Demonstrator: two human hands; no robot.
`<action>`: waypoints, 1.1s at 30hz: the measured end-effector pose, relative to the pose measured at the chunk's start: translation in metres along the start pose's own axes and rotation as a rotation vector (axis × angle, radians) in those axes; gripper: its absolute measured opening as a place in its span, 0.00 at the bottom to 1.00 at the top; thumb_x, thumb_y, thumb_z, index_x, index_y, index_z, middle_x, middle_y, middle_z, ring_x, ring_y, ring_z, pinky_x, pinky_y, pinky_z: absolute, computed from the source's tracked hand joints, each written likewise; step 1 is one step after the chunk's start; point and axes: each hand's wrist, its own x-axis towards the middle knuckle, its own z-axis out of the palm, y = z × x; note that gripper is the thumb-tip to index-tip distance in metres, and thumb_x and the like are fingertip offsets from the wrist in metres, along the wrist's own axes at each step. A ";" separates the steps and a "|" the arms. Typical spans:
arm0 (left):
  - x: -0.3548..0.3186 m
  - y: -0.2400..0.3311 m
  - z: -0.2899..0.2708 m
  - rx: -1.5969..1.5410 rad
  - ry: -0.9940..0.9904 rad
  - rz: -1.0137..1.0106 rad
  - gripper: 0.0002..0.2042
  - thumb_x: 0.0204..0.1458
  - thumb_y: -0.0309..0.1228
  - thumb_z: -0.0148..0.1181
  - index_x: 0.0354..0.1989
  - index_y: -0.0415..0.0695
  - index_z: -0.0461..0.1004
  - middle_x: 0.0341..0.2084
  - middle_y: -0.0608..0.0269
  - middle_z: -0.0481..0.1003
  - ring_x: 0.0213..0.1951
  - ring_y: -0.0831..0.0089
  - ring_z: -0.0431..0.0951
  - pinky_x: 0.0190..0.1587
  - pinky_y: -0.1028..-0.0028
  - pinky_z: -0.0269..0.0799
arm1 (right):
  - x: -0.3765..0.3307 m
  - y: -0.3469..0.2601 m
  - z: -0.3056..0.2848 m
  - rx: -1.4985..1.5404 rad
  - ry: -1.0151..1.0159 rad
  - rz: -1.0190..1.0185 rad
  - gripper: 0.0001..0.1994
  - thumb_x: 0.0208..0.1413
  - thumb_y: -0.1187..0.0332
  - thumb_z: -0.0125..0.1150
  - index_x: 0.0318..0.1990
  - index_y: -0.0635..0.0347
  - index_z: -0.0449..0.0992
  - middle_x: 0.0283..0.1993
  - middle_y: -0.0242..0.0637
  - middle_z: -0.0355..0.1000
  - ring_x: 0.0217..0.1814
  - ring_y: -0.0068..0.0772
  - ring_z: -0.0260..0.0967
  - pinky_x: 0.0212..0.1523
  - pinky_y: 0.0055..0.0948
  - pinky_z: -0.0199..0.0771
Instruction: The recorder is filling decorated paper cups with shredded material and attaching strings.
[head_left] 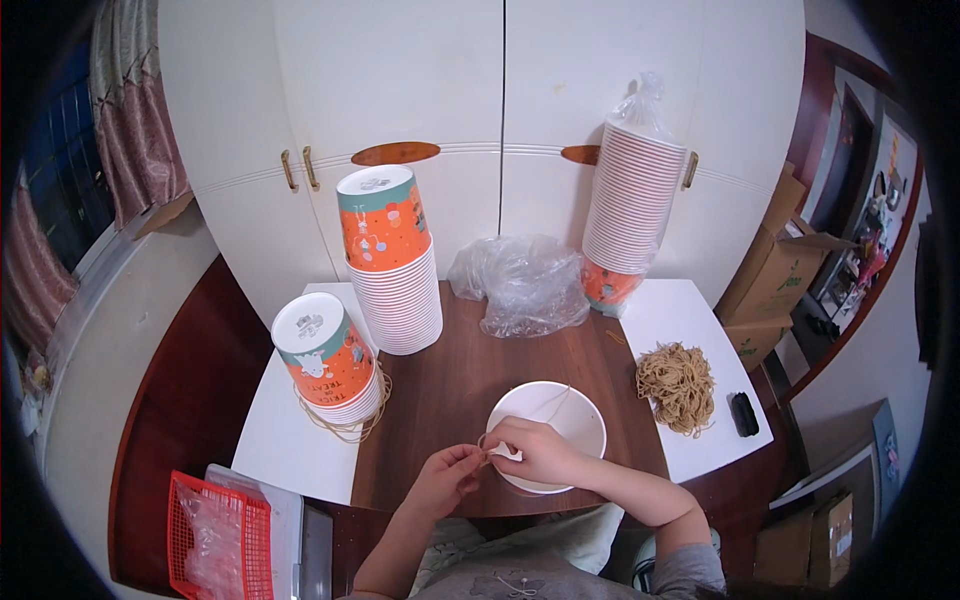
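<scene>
A white-lined paper bucket [578,437] stands open end up at the front edge of the table, with a thin tan cord [556,405] running across its inside from the far rim. My right hand [530,452] reaches over the near rim, fingers pinched on the cord. Just left of the bucket, my left hand [449,478] pinches the same cord, and the fingertips of both hands nearly meet. The exact grip is partly hidden by the fingers. On the right lies a heap of tan cords [676,388].
A short stack of upturned orange buckets [325,350] with cords around it stands left; a taller stack [395,300] is behind. Crumpled clear plastic [525,285] lies at the back beside a bagged bucket stack [632,200]. A black object [743,414] sits right; a red basket [215,540] stands lower left.
</scene>
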 end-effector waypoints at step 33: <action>0.005 0.010 0.002 -0.281 -0.175 -0.232 0.06 0.52 0.28 0.51 0.36 0.43 0.70 0.24 0.70 0.70 0.24 0.83 0.67 0.19 0.84 0.56 | -0.001 0.005 -0.004 -0.245 0.098 -0.341 0.09 0.40 0.72 0.58 0.33 0.58 0.72 0.32 0.33 0.69 0.35 0.33 0.68 0.34 0.29 0.70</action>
